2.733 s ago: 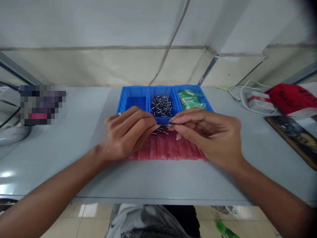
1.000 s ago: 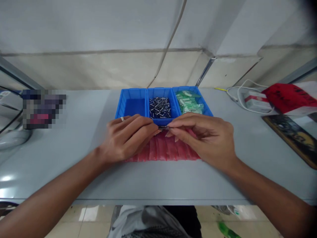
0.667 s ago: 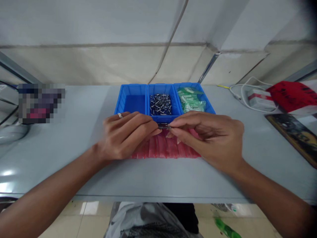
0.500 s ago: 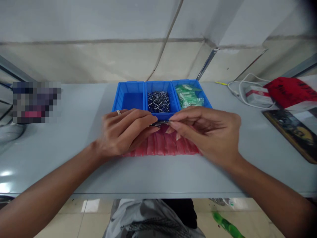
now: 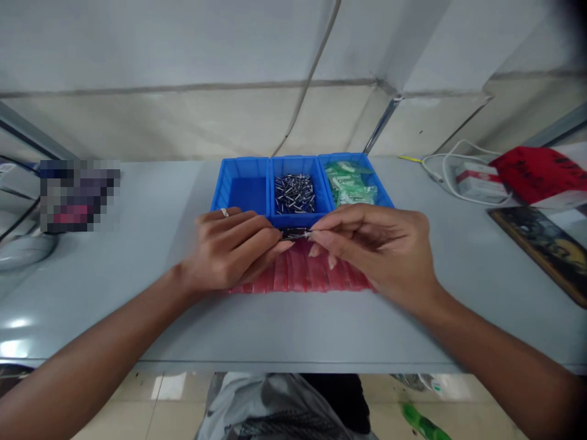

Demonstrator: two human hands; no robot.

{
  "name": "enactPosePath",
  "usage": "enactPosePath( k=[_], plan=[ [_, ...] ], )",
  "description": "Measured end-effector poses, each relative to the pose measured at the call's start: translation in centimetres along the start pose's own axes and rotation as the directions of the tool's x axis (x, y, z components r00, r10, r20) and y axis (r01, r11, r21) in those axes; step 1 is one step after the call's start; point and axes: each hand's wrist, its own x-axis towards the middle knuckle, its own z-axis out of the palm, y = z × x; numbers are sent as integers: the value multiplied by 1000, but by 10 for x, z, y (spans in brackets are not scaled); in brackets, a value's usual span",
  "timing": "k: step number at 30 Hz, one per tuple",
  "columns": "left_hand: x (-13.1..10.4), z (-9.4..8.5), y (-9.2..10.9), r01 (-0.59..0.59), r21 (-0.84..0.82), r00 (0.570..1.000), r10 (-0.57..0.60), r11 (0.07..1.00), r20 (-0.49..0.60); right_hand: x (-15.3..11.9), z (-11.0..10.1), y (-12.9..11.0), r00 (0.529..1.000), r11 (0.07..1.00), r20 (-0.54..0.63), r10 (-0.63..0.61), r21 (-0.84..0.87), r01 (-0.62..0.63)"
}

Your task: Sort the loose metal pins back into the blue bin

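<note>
Between my hands is a small bunch of thin, dark and silvery metal pins [image 5: 294, 234]; their exact kind is too small to tell. My left hand [image 5: 238, 247] is closed, thumb and fingers pinching the bunch at its left end. My right hand [image 5: 376, 244] pinches its right end with thumb and forefinger, the other fingers curled below. Just behind, the middle blue bin [image 5: 300, 218] holds a heap of similar metal pins [image 5: 295, 192]. Under my hands lies a row of pink plastic bags [image 5: 302, 272], partly covered by them.
A blue bin [image 5: 242, 164] showing its bare floor stands left; another at right holds green-and-clear plastic packets [image 5: 348, 183]. On the right lie a dark, patterned flat object [image 5: 543, 247], a white-and-red box [image 5: 481, 181], a cable and red cloth or bag [image 5: 541, 174]. The table's front edge [image 5: 302, 366] is near me.
The whole view has shifted slightly, so the bins sit lower. My hands stay together at the pins, with the right fingertips a little changed in position and more of the bunch showing.
</note>
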Motion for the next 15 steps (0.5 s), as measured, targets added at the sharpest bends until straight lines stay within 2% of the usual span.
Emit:
enactPosePath(
  k=[5,7,8,10,11,12,14,15],
  plan=[
    [-2,0,-2,90,-13,996,-90,996,-12,9,-9,7,992,996,-113,60,77,-51],
    [-4,0,-3,110,8,994,-110,994,-21,11,-13,11,996,996,-72,59,63,-55],
    [-4,0,-4,118,16,993,-117,993,-30,10,-14,12,999,1000,-33,28,2,-28],
    [-4,-1,-4,133,24,990,-131,991,-47,8,-13,15,989,967,94,-119,-215,136],
    [-4,-1,-4,139,25,989,-138,990,-50,6,-11,16,959,904,196,-203,-338,260],
    [-3,-1,-4,147,26,988,-145,989,-48,4,-9,18,911,810,316,-265,-440,388],
    [-1,0,-3,173,37,985,-172,984,-31,1,-3,23,796,615,543,-266,-541,574],
    [0,1,-3,195,45,981,-194,980,-18,0,0,25,755,552,616,-226,-557,620]
  ],
)
